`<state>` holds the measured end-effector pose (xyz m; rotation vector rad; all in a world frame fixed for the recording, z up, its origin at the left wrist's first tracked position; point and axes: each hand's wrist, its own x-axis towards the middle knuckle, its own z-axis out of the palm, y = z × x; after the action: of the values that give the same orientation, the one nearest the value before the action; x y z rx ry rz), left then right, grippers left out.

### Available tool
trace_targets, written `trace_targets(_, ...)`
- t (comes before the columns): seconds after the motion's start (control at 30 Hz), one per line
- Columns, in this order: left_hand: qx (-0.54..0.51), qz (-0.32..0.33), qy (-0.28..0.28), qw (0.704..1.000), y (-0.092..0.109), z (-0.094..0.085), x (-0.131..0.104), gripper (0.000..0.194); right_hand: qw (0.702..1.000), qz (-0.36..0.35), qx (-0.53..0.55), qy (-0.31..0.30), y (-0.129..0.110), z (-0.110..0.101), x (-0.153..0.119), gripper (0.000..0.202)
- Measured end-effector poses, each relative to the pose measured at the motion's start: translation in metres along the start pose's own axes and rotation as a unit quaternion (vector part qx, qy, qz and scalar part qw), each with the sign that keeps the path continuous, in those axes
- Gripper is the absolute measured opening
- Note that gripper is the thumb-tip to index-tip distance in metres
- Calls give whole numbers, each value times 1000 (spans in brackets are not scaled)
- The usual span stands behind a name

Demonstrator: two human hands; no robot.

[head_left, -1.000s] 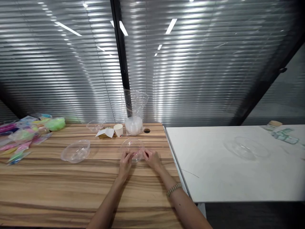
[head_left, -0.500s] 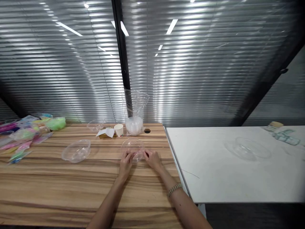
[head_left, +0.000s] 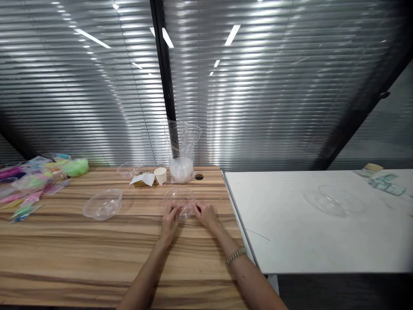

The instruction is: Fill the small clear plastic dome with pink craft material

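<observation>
Locate the clear round container [head_left: 177, 195] at the centre of the frame, slightly below mid-height; a faint pinkish piece [head_left: 184, 208] shows at its near side, its outline too indistinct to identify. Your left hand [head_left: 170, 219] is at the near left of the container, fingers curled inward and thumb close to them; your right hand [head_left: 205, 215] mirrors it at the near right; whether either hand is closed on the pinkish piece, on the rim or on nothing cannot be told. Progress, by judgement: handwork at the container appears under way; no finished result can be made out, and the amount left cannot be determined. Behind the container stand a paper cup [head_left: 160, 176], a small box [head_left: 141, 183] and a bag of white contents [head_left: 181, 170]; a second clear container [head_left: 103, 206] sits left of centre; colourful packets [head_left: 30, 185] lie at the left edge; clear round pieces [head_left: 335, 200] rest on the white table [head_left: 306, 245] at right.
</observation>
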<state>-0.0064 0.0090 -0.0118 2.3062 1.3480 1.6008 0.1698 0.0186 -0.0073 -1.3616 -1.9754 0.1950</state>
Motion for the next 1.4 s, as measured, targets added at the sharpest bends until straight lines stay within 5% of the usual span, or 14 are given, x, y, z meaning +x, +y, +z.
trace_targets(1.4, -4, 18, -14, 1000, -3, 3, -1, 19, 999, 1, -13, -49, -5, -6, 0, 29)
